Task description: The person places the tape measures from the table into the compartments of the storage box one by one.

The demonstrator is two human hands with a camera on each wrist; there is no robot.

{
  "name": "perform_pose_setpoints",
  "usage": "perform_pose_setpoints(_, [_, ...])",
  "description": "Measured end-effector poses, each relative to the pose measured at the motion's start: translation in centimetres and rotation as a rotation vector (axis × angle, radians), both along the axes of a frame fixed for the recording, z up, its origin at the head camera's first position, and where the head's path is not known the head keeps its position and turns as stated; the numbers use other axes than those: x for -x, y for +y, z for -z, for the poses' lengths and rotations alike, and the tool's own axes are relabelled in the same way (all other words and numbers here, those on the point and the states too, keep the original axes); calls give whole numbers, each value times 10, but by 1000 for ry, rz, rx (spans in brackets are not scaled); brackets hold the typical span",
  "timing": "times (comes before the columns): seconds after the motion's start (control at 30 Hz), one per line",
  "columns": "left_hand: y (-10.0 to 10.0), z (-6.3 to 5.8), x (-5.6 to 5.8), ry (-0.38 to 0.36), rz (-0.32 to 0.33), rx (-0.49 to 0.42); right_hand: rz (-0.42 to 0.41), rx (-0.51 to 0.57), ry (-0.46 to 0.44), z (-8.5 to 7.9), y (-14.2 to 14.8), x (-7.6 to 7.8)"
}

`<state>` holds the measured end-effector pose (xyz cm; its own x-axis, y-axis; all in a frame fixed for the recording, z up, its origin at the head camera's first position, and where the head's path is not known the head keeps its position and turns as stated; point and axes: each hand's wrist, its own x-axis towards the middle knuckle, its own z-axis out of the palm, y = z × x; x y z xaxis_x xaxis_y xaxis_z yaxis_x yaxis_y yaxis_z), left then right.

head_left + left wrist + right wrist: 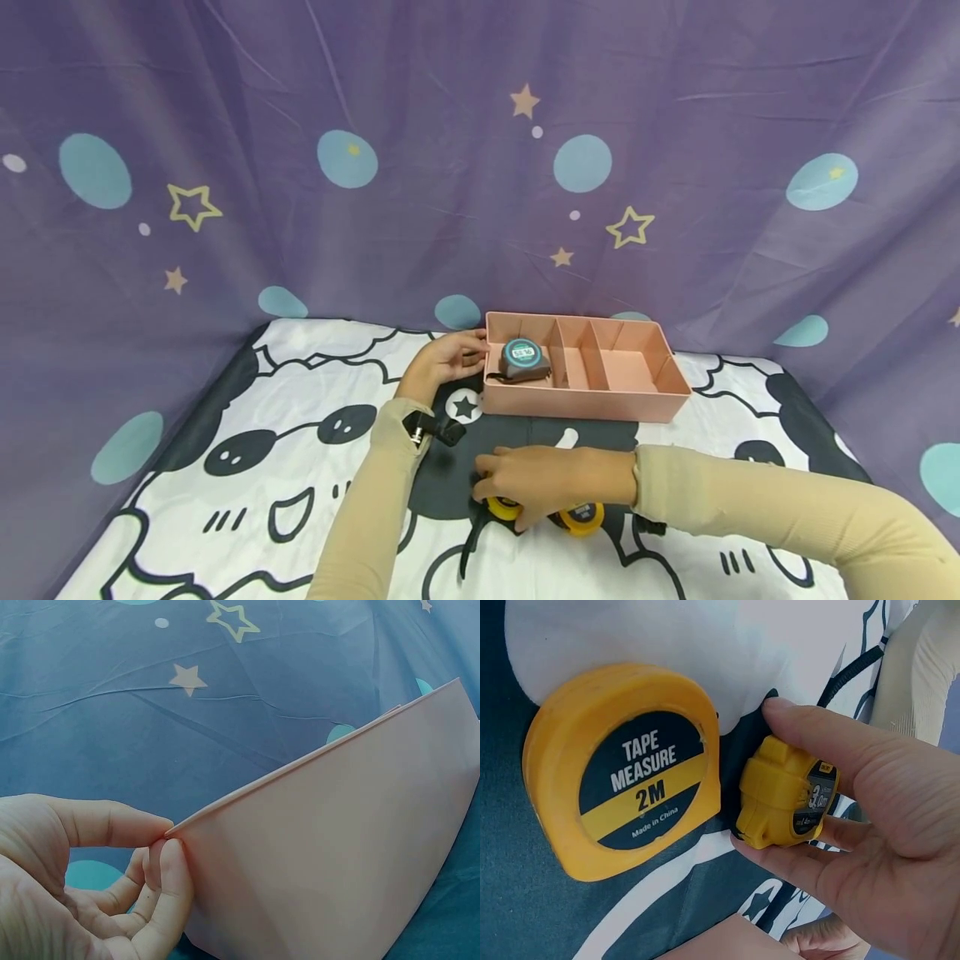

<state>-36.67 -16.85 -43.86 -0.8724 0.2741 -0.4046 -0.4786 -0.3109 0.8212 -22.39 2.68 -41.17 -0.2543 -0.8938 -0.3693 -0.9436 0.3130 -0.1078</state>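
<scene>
A: Where is the small yellow tape measure [784,791] sitting?

B: On the person's side of the pink box [585,404], before its left end. The right hand [543,479] is gripping it between thumb and fingers.

A: What is escaping view?

B: From the head, that hand is covering most of the casing; a yellow patch and a black strap [468,550] are showing. The right wrist view is giving "3.0m", the finer print blurring. The larger tape measure [622,772], marked 2M, is lying before the box's middle, its upper part hiding behind the right wrist in the head view.

A: Materials?

B: Both yellow casings are looking like moulded plastic, the larger rounded and smooth. A grey tape measure [525,358] with a teal ring is resting in the box's left compartment, its lettering resisting reading. Cartoon-printed cloth [330,475] is spreading beneath the box; a creased purple curtain [450,108] is hanging behind.

A: Pose?

B: The left hand [447,360] is pinching the box's left rim. The right forearm is lying almost level, the frame cutting its sleeve.
</scene>
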Motion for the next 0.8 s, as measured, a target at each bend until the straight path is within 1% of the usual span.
perform_pose_setpoints(0.23, [0,0,-1,5,4,3,-7,-20,-18,-3,3,-1])
perform_pose_setpoints(0.47, [-1,0,-1,3,-8,6,25,-24,-27,-7,7,-1])
perform_pose_setpoints(0.67, [-1,1,-1,-3,-9,-3,35,-12,-19,-10,12,0])
perform_pose_setpoints(0.8, [0,0,0,-4,-8,-6,59,-19,-51,-12,15,3])
